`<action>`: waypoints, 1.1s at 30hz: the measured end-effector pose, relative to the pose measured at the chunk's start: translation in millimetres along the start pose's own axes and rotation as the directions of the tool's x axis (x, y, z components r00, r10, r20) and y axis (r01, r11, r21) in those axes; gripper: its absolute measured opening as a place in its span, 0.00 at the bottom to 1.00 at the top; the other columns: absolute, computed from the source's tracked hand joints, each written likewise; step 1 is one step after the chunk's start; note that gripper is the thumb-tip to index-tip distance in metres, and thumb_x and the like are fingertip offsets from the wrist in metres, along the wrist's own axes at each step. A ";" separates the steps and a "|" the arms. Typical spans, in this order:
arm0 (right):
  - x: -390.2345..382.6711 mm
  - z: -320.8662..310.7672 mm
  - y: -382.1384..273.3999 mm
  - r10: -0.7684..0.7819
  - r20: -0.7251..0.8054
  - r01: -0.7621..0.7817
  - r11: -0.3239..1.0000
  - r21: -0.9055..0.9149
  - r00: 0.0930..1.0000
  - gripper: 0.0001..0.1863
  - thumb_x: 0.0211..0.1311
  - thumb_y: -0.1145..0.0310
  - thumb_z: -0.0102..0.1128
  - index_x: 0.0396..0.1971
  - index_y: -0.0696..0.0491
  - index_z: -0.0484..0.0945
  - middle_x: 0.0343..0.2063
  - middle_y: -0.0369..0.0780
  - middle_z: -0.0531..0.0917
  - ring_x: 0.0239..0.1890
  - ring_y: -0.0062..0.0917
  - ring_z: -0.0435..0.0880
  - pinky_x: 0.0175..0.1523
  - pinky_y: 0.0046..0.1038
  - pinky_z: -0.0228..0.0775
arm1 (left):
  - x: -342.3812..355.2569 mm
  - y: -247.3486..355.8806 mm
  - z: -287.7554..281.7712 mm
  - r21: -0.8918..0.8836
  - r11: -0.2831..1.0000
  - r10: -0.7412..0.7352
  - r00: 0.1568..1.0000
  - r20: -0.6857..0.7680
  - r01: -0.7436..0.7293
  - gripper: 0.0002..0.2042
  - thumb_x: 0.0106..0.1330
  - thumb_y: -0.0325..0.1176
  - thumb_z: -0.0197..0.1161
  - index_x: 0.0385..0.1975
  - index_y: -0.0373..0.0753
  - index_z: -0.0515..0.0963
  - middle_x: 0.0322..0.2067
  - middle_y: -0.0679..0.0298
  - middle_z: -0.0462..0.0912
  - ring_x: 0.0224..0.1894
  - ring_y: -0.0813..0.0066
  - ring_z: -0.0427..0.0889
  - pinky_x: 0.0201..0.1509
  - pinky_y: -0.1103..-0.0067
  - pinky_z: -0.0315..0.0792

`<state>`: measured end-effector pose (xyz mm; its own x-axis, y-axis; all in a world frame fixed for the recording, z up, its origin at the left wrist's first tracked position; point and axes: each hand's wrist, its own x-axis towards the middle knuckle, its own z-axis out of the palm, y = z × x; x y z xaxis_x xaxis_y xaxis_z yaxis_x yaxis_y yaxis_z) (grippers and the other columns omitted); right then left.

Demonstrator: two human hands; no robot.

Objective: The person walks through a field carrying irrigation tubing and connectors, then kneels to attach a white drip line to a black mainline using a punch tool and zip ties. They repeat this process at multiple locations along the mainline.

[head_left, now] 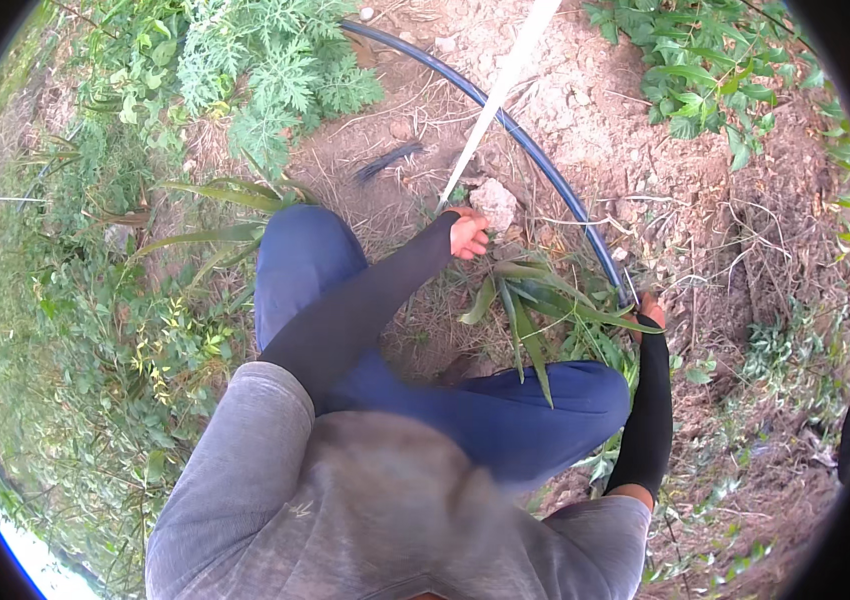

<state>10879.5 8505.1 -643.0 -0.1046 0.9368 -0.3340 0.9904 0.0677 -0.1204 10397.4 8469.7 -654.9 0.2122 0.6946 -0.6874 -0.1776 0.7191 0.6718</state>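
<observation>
My left hand (pixel 469 235) is in front of a pale rock (pixel 494 204), its fingers curled in; whatever they hold, if anything, is hidden. Just behind its wrist is the lower end of a long white pole (pixel 500 92). Over on the right, my right hand (pixel 651 309) is closed beside the near end of a black hose (pixel 535 150) that curves in from the far side. A thin, shiny metal piece (pixel 630 284) shows between that hand and the hose, too small to name. Between my hands spreads a spiky, long-leaved plant (pixel 525 312).
A small bundle of dark strands (pixel 388 162) lies on the soil beyond my left knee. Leafy bushes stand at the far left (pixel 285 80) and far right (pixel 700 85). Dense weeds (pixel 75 350) cover the left side. Dry roots and twigs (pixel 745 235) lie to the right.
</observation>
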 end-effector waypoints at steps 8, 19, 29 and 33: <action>-89.1 48.8 15.6 0.057 0.004 -0.056 0.961 0.272 0.998 0.18 0.43 0.63 0.68 0.32 0.55 0.74 0.22 0.39 0.75 0.26 0.29 0.74 0.30 0.29 0.64 | 64.7 6.5 28.6 -0.450 0.890 0.106 0.993 0.053 -0.071 0.23 0.62 0.50 0.56 0.54 0.46 0.66 0.42 0.61 0.78 0.44 0.66 0.77 0.40 0.69 0.73; -122.2 34.7 -26.8 0.169 0.015 -0.159 0.882 0.443 0.985 0.13 0.46 0.69 0.68 0.27 0.55 0.71 0.16 0.31 0.69 0.20 0.17 0.66 0.25 0.21 0.56 | 91.9 -13.8 58.8 -0.873 0.474 0.390 0.916 0.091 -0.115 0.14 0.67 0.43 0.55 0.44 0.43 0.68 0.36 0.59 0.77 0.46 0.60 0.77 0.52 0.61 0.69; -123.6 -97.9 -98.9 0.208 -0.015 -0.121 0.629 0.768 0.978 0.32 0.54 0.77 0.57 0.61 0.53 0.61 0.39 0.36 0.76 0.37 0.18 0.73 0.37 0.18 0.66 | 68.0 -3.9 70.5 -0.869 0.456 0.487 0.871 0.066 -0.189 0.09 0.67 0.39 0.55 0.42 0.48 0.66 0.33 0.60 0.77 0.41 0.61 0.80 0.45 0.62 0.75; -116.8 -167.0 -201.4 0.041 -0.131 0.060 0.729 0.682 0.991 0.34 0.54 0.79 0.54 0.64 0.52 0.57 0.50 0.41 0.77 0.42 0.17 0.76 0.37 0.15 0.66 | 43.5 -1.1 56.8 -0.885 0.428 0.485 0.873 0.054 -0.183 0.18 0.66 0.54 0.51 0.43 0.46 0.65 0.35 0.58 0.76 0.40 0.59 0.80 0.43 0.61 0.75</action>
<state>10707.3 8439.4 -423.6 -0.0512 0.9756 -0.2137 0.6544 -0.1289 -0.7451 10461.5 8498.0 -669.8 0.1508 0.9540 -0.2593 -0.9653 0.1987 0.1695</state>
